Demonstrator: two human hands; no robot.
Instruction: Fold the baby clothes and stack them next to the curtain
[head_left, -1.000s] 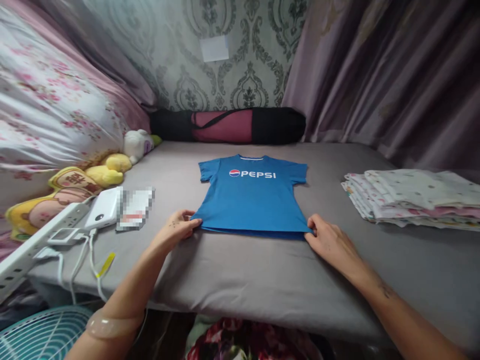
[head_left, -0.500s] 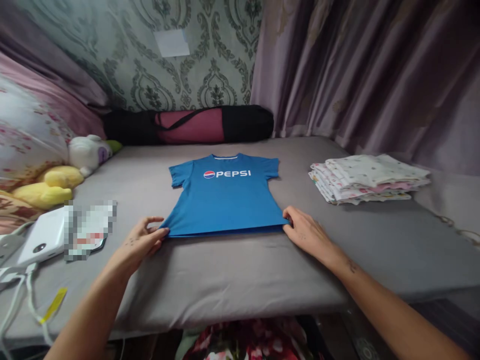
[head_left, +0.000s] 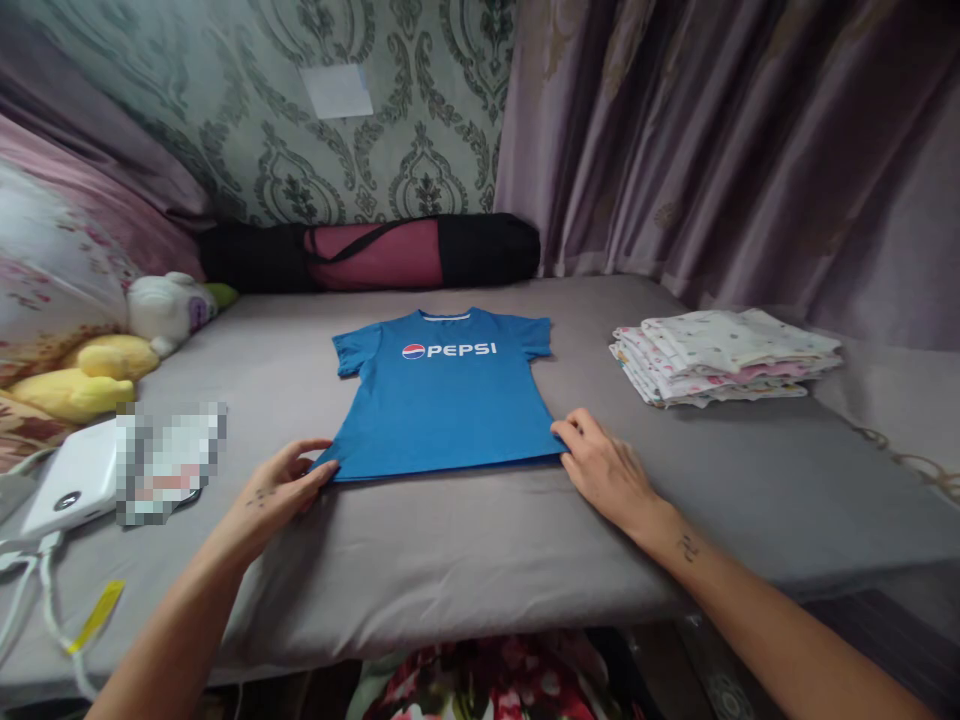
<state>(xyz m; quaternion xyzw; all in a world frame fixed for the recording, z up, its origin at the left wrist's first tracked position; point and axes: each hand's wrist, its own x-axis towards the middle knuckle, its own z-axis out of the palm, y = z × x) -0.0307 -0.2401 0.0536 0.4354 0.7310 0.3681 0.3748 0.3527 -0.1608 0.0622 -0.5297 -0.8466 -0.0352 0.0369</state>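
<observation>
A blue T-shirt [head_left: 442, 410] with a white PEPSI print lies face up and spread out, its neckline away from me and its hem towards me. My left hand [head_left: 281, 490] pinches the hem's left corner between thumb and fingers. At the opposite corner, my right hand [head_left: 604, 465] grips the hem, fingertips on top of the cloth. The hem runs nearly straight between both hands, with the back layer showing slightly under it at the right. Both short sleeves lie out to the sides.
Grey sheet [head_left: 450, 560] covers the bed. To the right sits a stack of folded patterned cloths [head_left: 727, 355]. A black and maroon long bag [head_left: 375, 252] lies along the wall. On the left are plush toys [head_left: 169, 310], a white power bank [head_left: 75, 480] with cables, and a blurred-out item [head_left: 172, 465].
The hem lies flatter, and the gap between its front and back layers has narrowed. Both hands keep hold of the corners. The whole view has shifted slightly.
</observation>
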